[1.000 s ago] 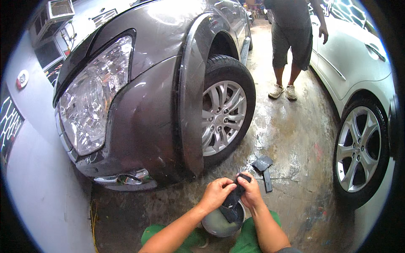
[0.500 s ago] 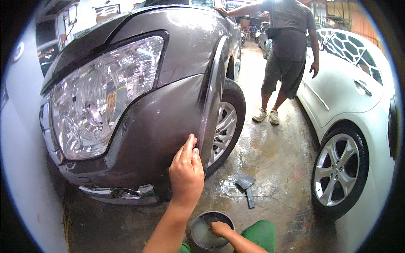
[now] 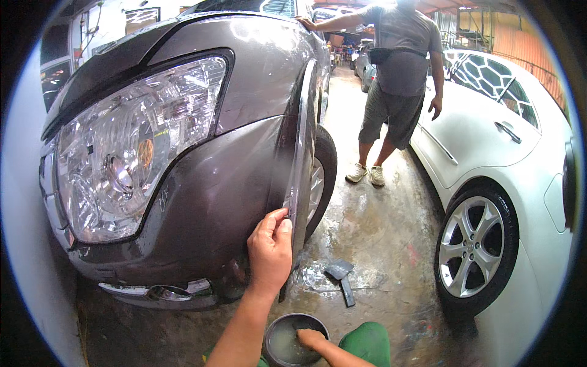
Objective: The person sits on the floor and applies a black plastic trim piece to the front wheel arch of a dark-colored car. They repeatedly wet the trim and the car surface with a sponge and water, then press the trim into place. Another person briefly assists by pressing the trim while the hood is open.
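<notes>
My left hand is closed at the edge of the dark wheel-arch trim on a grey car, its fingertips curled against the strip. A gap shows between that trim and the bumper. Lower down, my right hand reaches into a dark round bucket of cloudy water. Its fingers look closed, but whatever they hold is hidden.
A dark flat-headed tool with a handle lies on the wet concrete floor. To the right stands a white car. Ahead, a person rests one hand on the grey car. A pale wall runs along the left.
My left hand has shifted slightly down, and the trim now stands farther out from the bumper, opening a gap. My right hand stays at the bucket. The whole view has shifted a little.
</notes>
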